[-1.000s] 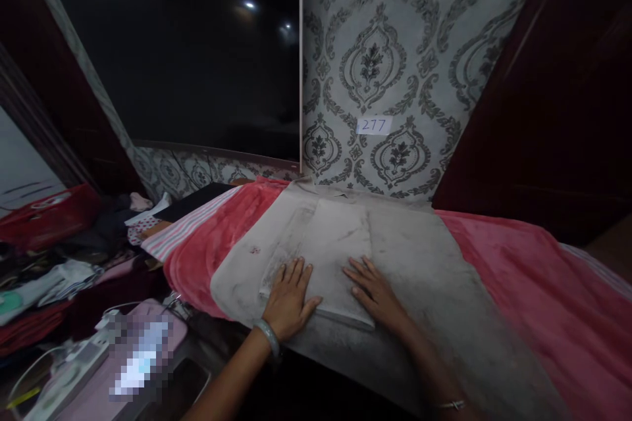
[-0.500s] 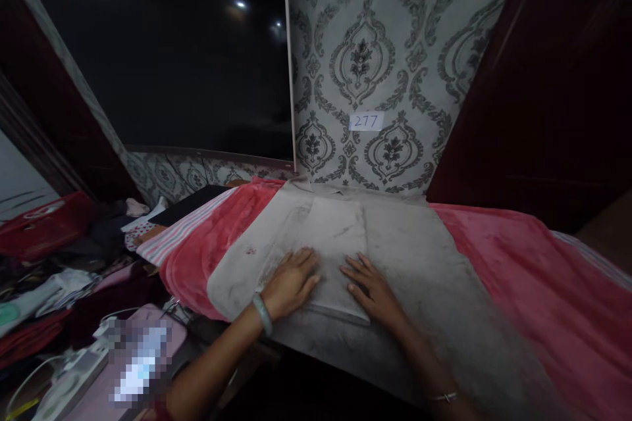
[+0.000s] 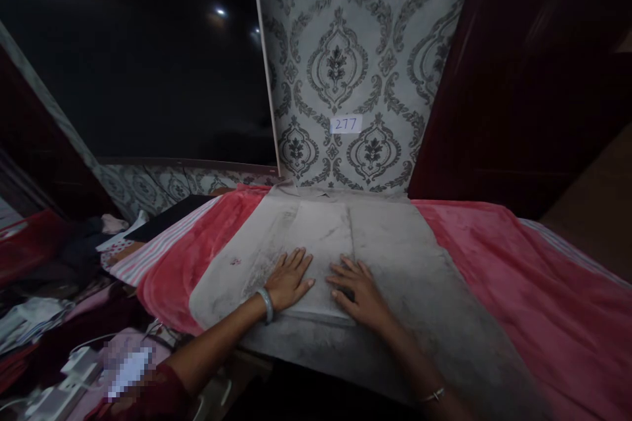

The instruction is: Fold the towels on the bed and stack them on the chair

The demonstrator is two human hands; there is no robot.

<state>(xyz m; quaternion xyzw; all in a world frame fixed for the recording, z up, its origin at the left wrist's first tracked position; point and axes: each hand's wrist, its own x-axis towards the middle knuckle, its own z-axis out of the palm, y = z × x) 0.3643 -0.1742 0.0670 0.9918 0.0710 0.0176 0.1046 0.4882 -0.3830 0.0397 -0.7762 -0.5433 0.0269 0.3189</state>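
A pale grey folded cloth [image 3: 316, 230] lies flat on a larger grey cover [image 3: 395, 243]. On its left part rests my left hand [image 3: 289, 281], palm down with the fingers spread. My right hand [image 3: 358, 293] lies near the folded cloth's right edge, also palm down, fingers apart and slightly bent. Neither hand grips anything. A stone-like bangle [image 3: 266, 304] circles my left wrist, and a thin bracelet [image 3: 434, 395] is on the right one.
A red blanket [image 3: 474, 230] shows on both sides under the grey cover. At the left are piled clothes [image 3: 29, 316], a power strip [image 3: 69, 381] and a blurred-out phone-like object [image 3: 129, 371]. Behind stand a large TV [image 3: 148, 66] and a wall with a paper label [image 3: 346, 123].
The camera view has turned slightly to the right, so the scene sits further left. Both hands stay flat on the folded cloth, with the left fingers spread a little wider.
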